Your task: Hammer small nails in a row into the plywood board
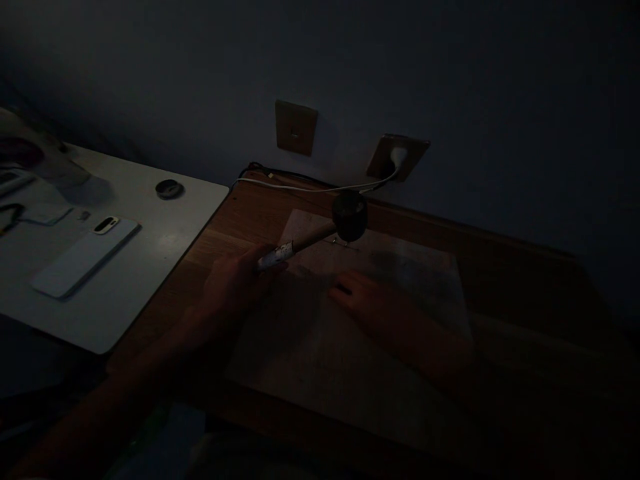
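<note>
My left hand [240, 280] is closed around the handle of a mallet [315, 235], partly wrapped in something white. The mallet's thick dark head [350, 216] is raised over the far part of a pale flat board [320, 387]. Small thin metal pieces, perhaps nails [345, 244], show on the board just below the head; their exact shape is too dim to make out. My right hand [375, 307] rests low over the board, right of the left hand. Its thumb and fingers are drawn together, with a dark gap between them; anything pinched there is hidden.
The board lies on a wooden table [215, 243] against the wall. A white table [165, 257] adjoins it at left, holding a phone [85, 257] and a small round dark tin [169, 189]. A white cable [310, 189] runs along the wall to a socket [399, 157]. Light is very dim.
</note>
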Demonstrator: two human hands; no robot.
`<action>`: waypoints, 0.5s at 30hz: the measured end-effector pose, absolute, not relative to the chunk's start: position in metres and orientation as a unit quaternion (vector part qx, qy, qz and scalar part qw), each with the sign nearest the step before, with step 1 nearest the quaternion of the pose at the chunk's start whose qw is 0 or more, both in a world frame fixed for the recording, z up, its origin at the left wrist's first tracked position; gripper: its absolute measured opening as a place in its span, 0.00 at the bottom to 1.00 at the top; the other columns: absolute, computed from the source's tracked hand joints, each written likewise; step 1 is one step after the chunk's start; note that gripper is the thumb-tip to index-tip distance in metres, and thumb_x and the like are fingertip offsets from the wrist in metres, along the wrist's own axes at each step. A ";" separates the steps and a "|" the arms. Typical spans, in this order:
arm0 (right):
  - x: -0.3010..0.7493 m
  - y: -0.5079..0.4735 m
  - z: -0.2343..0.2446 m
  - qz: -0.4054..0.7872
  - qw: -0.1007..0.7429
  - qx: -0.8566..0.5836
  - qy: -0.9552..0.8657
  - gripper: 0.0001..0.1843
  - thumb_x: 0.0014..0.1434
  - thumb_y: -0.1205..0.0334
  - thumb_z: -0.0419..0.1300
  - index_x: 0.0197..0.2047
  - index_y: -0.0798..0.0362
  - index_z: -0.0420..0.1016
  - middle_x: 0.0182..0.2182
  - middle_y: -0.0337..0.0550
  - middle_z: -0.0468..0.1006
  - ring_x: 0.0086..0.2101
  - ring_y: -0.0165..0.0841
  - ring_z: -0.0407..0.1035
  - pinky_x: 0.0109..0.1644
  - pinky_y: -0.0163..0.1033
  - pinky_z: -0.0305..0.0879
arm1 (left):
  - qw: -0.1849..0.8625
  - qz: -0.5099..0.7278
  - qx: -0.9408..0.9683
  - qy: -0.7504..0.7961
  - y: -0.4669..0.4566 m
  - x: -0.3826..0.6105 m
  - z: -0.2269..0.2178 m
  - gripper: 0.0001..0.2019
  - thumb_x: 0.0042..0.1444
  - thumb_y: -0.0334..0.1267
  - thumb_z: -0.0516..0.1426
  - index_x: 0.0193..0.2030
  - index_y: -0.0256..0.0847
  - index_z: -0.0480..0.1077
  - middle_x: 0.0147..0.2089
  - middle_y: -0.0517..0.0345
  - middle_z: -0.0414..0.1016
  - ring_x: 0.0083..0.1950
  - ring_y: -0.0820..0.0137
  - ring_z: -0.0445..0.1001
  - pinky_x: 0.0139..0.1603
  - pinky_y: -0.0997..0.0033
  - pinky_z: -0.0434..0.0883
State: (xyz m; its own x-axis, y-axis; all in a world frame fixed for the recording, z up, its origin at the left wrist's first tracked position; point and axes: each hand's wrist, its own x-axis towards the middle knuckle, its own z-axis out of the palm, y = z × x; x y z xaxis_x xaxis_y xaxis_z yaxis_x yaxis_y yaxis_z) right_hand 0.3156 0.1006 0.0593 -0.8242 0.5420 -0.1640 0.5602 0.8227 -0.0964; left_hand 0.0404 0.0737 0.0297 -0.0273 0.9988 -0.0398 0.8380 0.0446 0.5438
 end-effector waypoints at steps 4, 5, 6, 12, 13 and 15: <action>0.310 0.105 0.063 -0.082 0.071 0.290 0.951 0.14 0.68 0.79 0.56 0.46 0.54 0.79 0.45 0.48 0.79 0.43 0.38 0.75 0.43 0.42 0.71 | 0.212 0.208 0.665 0.685 0.073 0.040 0.028 0.22 0.67 0.55 0.56 0.59 0.47 0.78 0.44 0.53 0.86 0.42 0.59 0.83 0.37 0.69 0.70; 0.307 0.106 0.063 -0.076 0.065 0.290 0.952 0.13 0.69 0.78 0.56 0.45 0.53 0.79 0.44 0.48 0.79 0.43 0.38 0.75 0.43 0.42 0.71 | 0.210 0.210 0.663 0.687 0.073 0.041 0.028 0.22 0.67 0.55 0.56 0.59 0.47 0.78 0.44 0.53 0.86 0.42 0.59 0.83 0.37 0.69 0.70; 0.305 0.108 0.061 -0.068 0.058 0.290 0.953 0.13 0.69 0.77 0.57 0.45 0.53 0.80 0.43 0.47 0.79 0.44 0.39 0.75 0.45 0.42 0.71 | 0.208 0.209 0.661 0.690 0.073 0.041 0.028 0.22 0.67 0.55 0.56 0.59 0.47 0.78 0.43 0.53 0.86 0.42 0.59 0.83 0.37 0.69 0.69; 0.294 0.110 0.053 -0.050 0.037 0.303 0.951 0.12 0.68 0.74 0.61 0.48 0.52 0.81 0.45 0.48 0.81 0.48 0.41 0.74 0.53 0.46 0.70 | 0.214 0.199 0.658 0.694 0.073 0.042 0.029 0.21 0.67 0.54 0.55 0.58 0.48 0.79 0.44 0.53 0.86 0.41 0.59 0.84 0.35 0.68 0.69; 0.293 0.110 0.052 -0.060 0.033 0.303 0.951 0.11 0.67 0.74 0.61 0.48 0.52 0.81 0.45 0.48 0.81 0.48 0.41 0.74 0.53 0.46 0.70 | 0.213 0.199 0.659 0.693 0.073 0.041 0.029 0.21 0.67 0.54 0.55 0.59 0.48 0.78 0.44 0.53 0.86 0.41 0.59 0.84 0.35 0.68 0.69; 0.294 0.109 0.052 -0.088 0.030 0.302 0.949 0.10 0.67 0.73 0.61 0.47 0.52 0.80 0.45 0.47 0.81 0.47 0.41 0.74 0.52 0.45 0.69 | 0.211 0.196 0.661 0.693 0.073 0.040 0.028 0.21 0.67 0.54 0.55 0.59 0.48 0.78 0.43 0.53 0.86 0.40 0.60 0.83 0.35 0.68 0.69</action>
State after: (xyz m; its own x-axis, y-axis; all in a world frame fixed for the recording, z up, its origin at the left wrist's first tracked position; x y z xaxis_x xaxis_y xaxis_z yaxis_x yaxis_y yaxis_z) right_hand 0.2935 0.1091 0.0522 -0.8157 0.5680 -0.1097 0.5785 0.8020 -0.1486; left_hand 0.0403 0.0733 0.0281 -0.0363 0.9988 -0.0324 0.8334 0.0482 0.5505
